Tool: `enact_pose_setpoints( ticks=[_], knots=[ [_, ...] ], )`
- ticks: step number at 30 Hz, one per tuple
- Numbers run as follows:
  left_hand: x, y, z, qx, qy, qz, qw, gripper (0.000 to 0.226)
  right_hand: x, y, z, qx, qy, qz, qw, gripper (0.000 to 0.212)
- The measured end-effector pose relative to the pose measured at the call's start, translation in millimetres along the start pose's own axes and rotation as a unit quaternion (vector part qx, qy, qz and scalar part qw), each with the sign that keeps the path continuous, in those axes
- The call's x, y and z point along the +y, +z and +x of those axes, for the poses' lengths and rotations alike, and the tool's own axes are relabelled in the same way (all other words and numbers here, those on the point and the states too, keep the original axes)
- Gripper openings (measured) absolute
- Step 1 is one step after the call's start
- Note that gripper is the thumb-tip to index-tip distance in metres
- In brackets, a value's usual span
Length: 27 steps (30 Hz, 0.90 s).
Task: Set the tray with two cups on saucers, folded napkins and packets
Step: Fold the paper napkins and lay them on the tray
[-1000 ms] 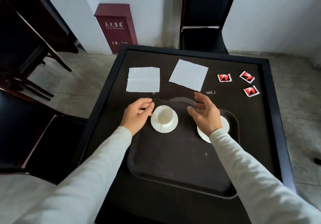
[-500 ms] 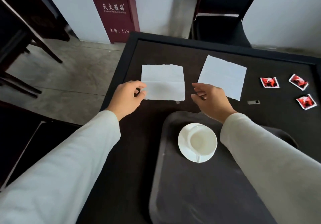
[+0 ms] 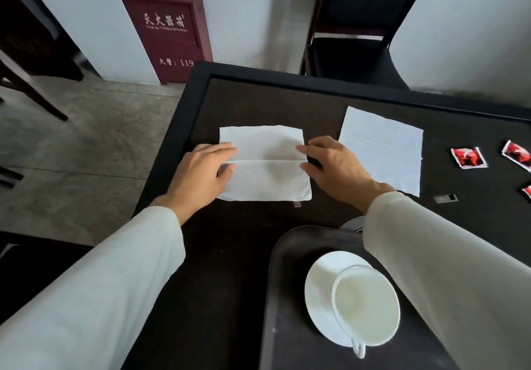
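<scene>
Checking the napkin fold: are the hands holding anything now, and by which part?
Both touch the creased white paper napkin at its crease ends: left hand on the left edge, right hand on the right. Grip cannot be told.

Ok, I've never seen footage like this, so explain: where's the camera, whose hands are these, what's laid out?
One camera, worn on a person's head, looks down at their two bare hands; no robot. The left hand and right hand touch opposite edges of a white napkin lying on the dark table. A second napkin and red packets lie to its right. On the tray stands a cup on a saucer. Nothing is lifted.
</scene>
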State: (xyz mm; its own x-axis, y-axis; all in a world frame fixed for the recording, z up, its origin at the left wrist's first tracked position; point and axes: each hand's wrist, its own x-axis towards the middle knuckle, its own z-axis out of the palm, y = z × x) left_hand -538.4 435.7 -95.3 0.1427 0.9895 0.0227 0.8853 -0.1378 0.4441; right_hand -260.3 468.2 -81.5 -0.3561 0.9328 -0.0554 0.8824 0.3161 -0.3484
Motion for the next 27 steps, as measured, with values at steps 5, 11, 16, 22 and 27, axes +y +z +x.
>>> enact_pose_setpoints(
  ticks=[5, 11, 16, 22, 27],
  knots=[
    [-5.5, 3.9, 4.9, 0.013, 0.017, 0.003, 1.0, 0.03, 1.7, 8.3, 6.7, 0.005, -0.021, -0.019, 1.0, 0.026],
    [-7.3, 4.6, 8.3, 0.041, 0.021, -0.008, 0.999, 0.022, 6.8, 17.2, 7.7, 0.07, -0.032, 0.004, 0.997, 0.017],
    [-8.2, 5.5, 7.0, 0.051, 0.039, 0.002, 0.998, 0.017, 3.4, 21.4, 5.2, 0.114, -0.05, 0.02, 0.992, 0.011],
    [-2.7, 2.8, 5.1, 0.058, 0.058, 0.026, 0.996, 0.009, 2.4, 20.1, 1.1, 0.134, -0.053, 0.032, 0.989, 0.007],
    [2.9, -4.1, 4.9, 0.058, 0.068, 0.007, 0.996, 0.004, -0.1, 10.9, -4.6, 0.148, -0.047, 0.044, 0.987, 0.007]
  ],
)
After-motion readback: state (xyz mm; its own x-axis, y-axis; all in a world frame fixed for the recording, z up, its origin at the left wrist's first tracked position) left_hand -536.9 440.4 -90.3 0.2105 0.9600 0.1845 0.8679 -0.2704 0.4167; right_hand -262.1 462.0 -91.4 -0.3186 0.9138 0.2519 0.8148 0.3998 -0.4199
